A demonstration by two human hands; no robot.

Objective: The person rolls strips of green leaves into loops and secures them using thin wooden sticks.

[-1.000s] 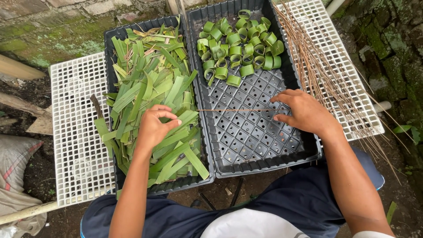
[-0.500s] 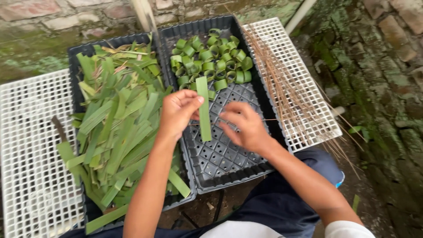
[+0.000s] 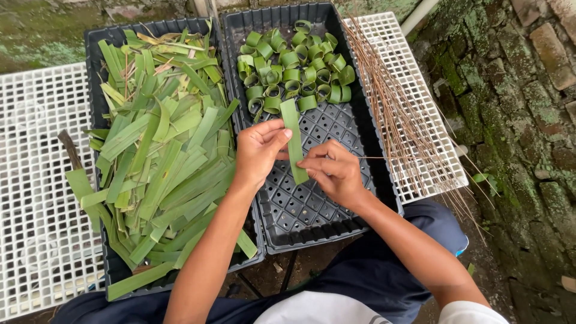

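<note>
Two hands meet over the black tray (image 3: 336,222): left hand (image 3: 257,153) pinches a green leaf strip (image 3: 294,141), right hand (image 3: 336,173) grips a thin stick (image 3: 390,158) pointing to 3 o'clock.

White plastic grids (image 3: 36,198) (both sides), mossy brick wall (image 3: 516,84), white pipe (image 3: 420,13).

Both hands (image 3: 297,159) now grip leaf strip (image 3: 294,139) over tray.

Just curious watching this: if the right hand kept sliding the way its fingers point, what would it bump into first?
The right hand points leftward, so it would probably first meet the green leaf strip it is already touching, then the left hand just behind.
</note>
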